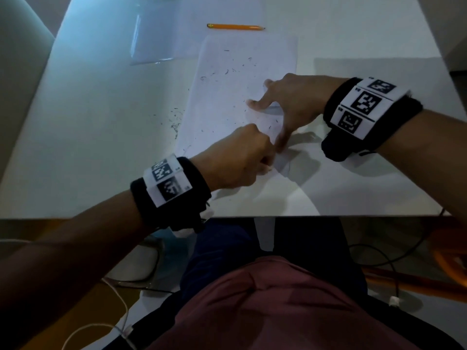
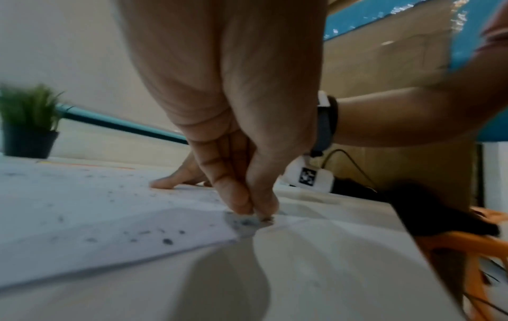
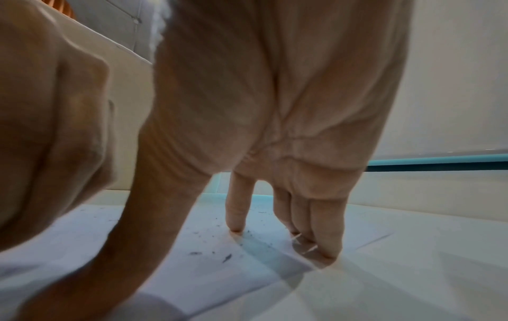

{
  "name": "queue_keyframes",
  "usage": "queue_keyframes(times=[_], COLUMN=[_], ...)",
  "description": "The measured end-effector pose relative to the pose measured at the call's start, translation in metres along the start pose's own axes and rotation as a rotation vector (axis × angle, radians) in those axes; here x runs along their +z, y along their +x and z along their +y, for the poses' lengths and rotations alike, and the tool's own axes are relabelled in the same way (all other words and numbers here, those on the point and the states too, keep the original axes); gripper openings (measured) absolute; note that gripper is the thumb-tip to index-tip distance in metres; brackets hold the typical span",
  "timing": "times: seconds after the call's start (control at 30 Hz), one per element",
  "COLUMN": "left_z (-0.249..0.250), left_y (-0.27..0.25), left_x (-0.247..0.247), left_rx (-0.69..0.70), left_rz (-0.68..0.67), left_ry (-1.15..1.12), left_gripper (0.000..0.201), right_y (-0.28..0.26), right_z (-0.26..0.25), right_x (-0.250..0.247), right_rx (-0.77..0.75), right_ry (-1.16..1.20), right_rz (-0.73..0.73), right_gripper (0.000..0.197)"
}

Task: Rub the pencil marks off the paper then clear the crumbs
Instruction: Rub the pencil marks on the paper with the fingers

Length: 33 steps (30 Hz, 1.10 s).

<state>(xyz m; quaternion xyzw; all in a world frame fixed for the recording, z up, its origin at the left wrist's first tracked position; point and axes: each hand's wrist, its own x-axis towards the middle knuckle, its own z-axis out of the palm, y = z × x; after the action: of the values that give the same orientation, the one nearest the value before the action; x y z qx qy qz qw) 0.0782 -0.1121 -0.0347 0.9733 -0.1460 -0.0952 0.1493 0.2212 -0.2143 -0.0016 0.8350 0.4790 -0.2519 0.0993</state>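
A white sheet of paper (image 1: pixel 235 84) lies on the white table (image 1: pixel 88 147), speckled with dark eraser crumbs (image 1: pixel 227 72). More crumbs (image 1: pixel 174 120) lie on the table just off its left edge. My left hand (image 1: pixel 242 157) pinches a small greyish eraser (image 2: pixel 244 220) between its fingertips (image 2: pixel 236 202), pressing it onto the sheet's near right corner. My right hand (image 1: pixel 290 109) is spread flat, its fingertips (image 3: pixel 327 245) and thumb holding the paper down just beyond the left hand. The eraser is hidden in the head view.
An orange pencil (image 1: pixel 235 27) lies beyond the paper's far edge. A clear plastic sleeve (image 1: pixel 161 39) sits at the far left. A small potted plant (image 2: pixel 27 126) stands at the table's far side. The table's near edge (image 1: pixel 227 215) is close to my wrists.
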Motion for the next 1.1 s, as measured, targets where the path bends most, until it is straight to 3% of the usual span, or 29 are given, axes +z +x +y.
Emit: queue_keyframes(times=[0.07,0.17,0.23,0.5,0.67,0.97,1.1], left_z=[-0.007,-0.027,-0.035,0.000,-0.033,-0.013,-0.026], left_y=[0.004,0.023,0.031,-0.004,0.029,-0.004,0.013], left_x=[-0.008,-0.024,-0.028,0.001,-0.027,-0.007,-0.025], left_rx=[-0.034,-0.170,-0.205,-0.003,-0.170,-0.001,-0.065], left_rz=[0.031,0.184,0.196,-0.005,0.232,0.010,0.116], left_ry=[-0.025,-0.019,-0.004,-0.014,-0.057,-0.026,-0.074], left_gripper=[0.009,0.012,0.013,0.009,0.013,0.008,0.006], right_y=[0.000,0.000,0.001,0.000,0.001,0.002,-0.001], right_z=[-0.002,-0.005,-0.004,-0.001,-0.003,-0.001,-0.005], right_x=[-0.002,-0.005,-0.004,0.000,-0.004,0.000,-0.003], right_rx=[0.011,0.034,0.038,-0.003,0.030,0.005,0.032], right_ry=[-0.006,0.039,0.064,-0.015,0.024,-0.039,0.026], right_rz=[-0.018,-0.027,-0.031,0.001,-0.022,-0.035,-0.030], right_gripper=[0.121,0.115,0.110,0.120,0.109,0.132,0.120])
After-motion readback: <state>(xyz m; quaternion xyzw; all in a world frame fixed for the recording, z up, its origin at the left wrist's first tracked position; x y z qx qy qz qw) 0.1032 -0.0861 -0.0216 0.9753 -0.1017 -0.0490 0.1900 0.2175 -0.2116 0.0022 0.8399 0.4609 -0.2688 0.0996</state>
